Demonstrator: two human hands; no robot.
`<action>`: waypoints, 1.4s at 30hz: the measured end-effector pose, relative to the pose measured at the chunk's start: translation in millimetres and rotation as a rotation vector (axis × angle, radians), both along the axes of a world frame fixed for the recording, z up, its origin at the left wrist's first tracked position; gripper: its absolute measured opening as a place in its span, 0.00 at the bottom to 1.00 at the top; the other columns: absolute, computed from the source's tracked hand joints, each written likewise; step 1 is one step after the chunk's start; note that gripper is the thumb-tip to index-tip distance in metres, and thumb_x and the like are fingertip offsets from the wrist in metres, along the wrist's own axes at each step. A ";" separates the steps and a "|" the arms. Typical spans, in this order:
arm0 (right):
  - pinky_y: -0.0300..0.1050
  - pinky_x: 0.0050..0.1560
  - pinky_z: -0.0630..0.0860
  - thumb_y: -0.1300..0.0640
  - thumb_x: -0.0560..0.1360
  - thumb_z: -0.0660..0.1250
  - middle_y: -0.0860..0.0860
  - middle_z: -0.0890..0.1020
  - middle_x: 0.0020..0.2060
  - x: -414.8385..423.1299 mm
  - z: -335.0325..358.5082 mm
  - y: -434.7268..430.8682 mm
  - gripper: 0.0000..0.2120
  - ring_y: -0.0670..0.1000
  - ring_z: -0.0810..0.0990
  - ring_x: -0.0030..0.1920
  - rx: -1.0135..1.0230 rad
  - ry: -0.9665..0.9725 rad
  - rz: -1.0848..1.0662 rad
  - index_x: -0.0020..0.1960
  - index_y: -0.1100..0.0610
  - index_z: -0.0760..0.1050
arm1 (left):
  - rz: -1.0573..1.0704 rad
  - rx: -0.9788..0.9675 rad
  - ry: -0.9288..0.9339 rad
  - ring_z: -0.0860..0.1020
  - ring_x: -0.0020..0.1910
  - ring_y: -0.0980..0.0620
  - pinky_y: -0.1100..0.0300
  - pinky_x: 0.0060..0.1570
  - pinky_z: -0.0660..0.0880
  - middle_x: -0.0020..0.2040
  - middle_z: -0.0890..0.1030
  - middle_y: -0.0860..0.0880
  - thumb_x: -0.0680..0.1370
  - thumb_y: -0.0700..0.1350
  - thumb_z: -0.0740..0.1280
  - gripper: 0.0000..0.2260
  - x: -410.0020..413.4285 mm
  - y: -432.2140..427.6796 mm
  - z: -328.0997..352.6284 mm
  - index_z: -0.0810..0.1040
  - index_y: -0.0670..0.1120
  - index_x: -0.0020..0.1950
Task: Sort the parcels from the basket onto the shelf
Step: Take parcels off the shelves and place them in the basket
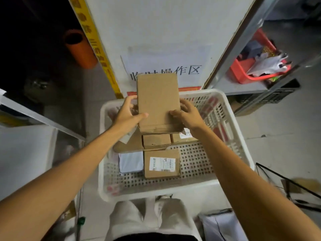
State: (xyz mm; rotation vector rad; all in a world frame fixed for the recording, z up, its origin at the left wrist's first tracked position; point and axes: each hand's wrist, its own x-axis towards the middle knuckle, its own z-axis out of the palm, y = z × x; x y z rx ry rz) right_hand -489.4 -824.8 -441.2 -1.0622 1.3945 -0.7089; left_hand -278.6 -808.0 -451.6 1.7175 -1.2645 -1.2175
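Lighting: dim, even indoor; upper-left corner near black. Parcel lit flat. Edges: soft, wide-angle bowing.

Orange tube upper left, red bin of clutter at right, paper sign between

Four cardboard boxes: one raised box, one large labelled box, one small plain box, one small labelled box. One white mailer bag. Two baskets: a white basket and a red basket. One orange tube.
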 end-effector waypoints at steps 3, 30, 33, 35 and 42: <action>0.53 0.59 0.76 0.64 0.75 0.68 0.54 0.78 0.61 -5.4 -23.6 0.3 0.22 0.52 0.77 0.59 0.074 0.006 -0.004 0.68 0.57 0.69 | 0.005 0.124 0.015 0.75 0.59 0.44 0.47 0.55 0.77 0.63 0.72 0.42 0.73 0.39 0.72 0.28 -8.4 1.5 -19.5 0.64 0.50 0.70; 0.60 0.62 0.75 0.60 0.78 0.65 0.54 0.79 0.62 135.4 -162.6 -4.1 0.18 0.55 0.77 0.62 0.190 0.076 0.037 0.68 0.57 0.72 | -0.709 0.004 -0.941 0.46 0.76 0.41 0.41 0.72 0.56 0.78 0.46 0.44 0.74 0.45 0.68 0.36 85.2 21.8 -135.6 0.53 0.50 0.77; 0.59 0.62 0.74 0.58 0.79 0.64 0.54 0.80 0.60 146.1 -166.9 -5.0 0.17 0.54 0.78 0.60 0.184 0.205 0.026 0.67 0.57 0.74 | -0.787 -0.024 -1.019 0.49 0.75 0.41 0.43 0.71 0.59 0.78 0.48 0.43 0.74 0.51 0.68 0.37 94.8 20.2 -133.9 0.53 0.51 0.77; 0.56 0.64 0.73 0.55 0.79 0.63 0.51 0.80 0.61 149.8 -171.9 -3.4 0.18 0.52 0.77 0.62 0.131 0.326 0.056 0.68 0.55 0.73 | -0.803 -0.025 -1.050 0.49 0.75 0.41 0.44 0.71 0.59 0.78 0.47 0.44 0.75 0.53 0.67 0.36 96.6 18.1 -137.1 0.52 0.51 0.78; 0.53 0.61 0.74 0.54 0.80 0.62 0.51 0.81 0.61 149.0 -175.4 -5.2 0.17 0.52 0.78 0.61 0.081 0.395 0.108 0.68 0.55 0.74 | -0.853 -0.080 -1.108 0.52 0.74 0.40 0.45 0.70 0.61 0.78 0.48 0.43 0.76 0.58 0.65 0.35 100.6 11.9 -144.4 0.53 0.51 0.78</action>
